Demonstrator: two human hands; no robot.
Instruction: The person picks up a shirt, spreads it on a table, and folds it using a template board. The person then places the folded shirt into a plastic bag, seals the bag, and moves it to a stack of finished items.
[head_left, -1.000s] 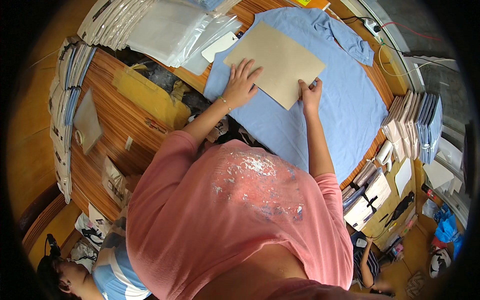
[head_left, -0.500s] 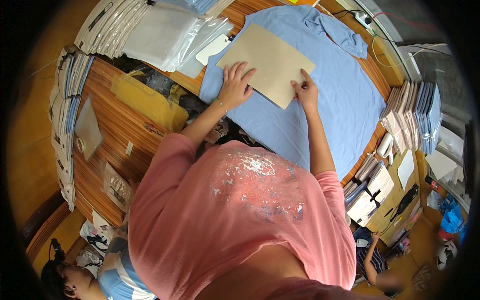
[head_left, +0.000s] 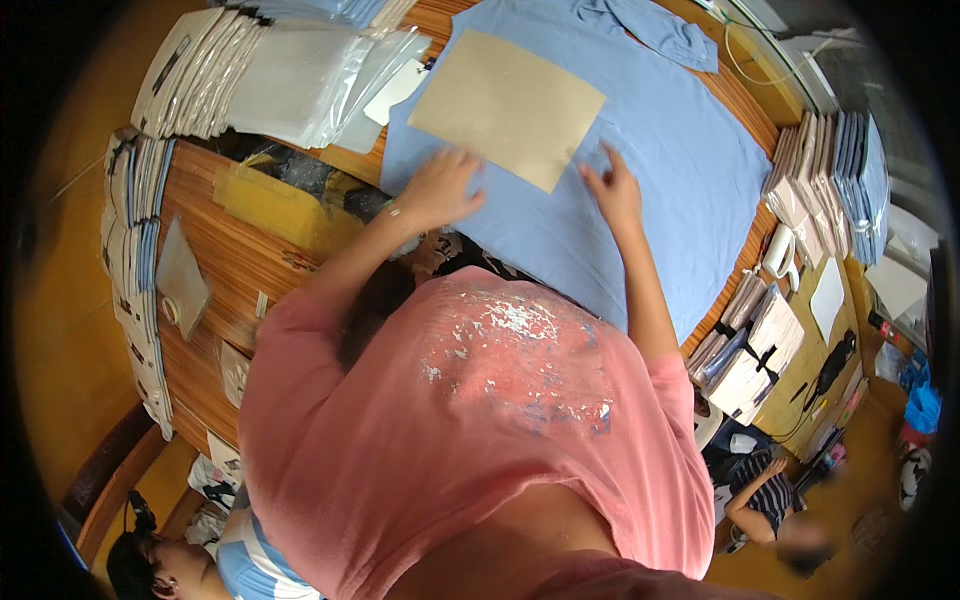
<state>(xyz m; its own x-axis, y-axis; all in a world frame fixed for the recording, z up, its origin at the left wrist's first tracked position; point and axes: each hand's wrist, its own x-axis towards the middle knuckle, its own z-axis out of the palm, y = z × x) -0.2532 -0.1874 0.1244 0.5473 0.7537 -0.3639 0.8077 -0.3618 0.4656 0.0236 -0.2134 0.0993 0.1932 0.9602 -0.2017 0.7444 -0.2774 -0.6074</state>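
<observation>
A light blue shirt (head_left: 665, 215) lies spread over the wooden table, one sleeve at the far right. On it rests a flat tan cardboard sheet (head_left: 508, 110), set at a slant. My left hand (head_left: 440, 188), a little blurred, is over the shirt's near left edge, just below the sheet's near left side. Its fingers are apart and hold nothing. To the right of the sheet's near corner is my right hand (head_left: 612, 187), apart from the sheet. Its index finger and thumb are spread, the other fingers curled, with nothing between them.
Clear plastic bags (head_left: 290, 85) and a white card (head_left: 396, 92) lie at the far left. Folded bagged garments (head_left: 190, 80) line the left side; more stacks (head_left: 800, 185) stand at right. A yellow taped box (head_left: 280, 207) sits left. Two other people are at the lower corners.
Both hands have come off the cardboard sheet, the left drawing back toward me. The sheet stays on the shirt. My view has shifted slightly.
</observation>
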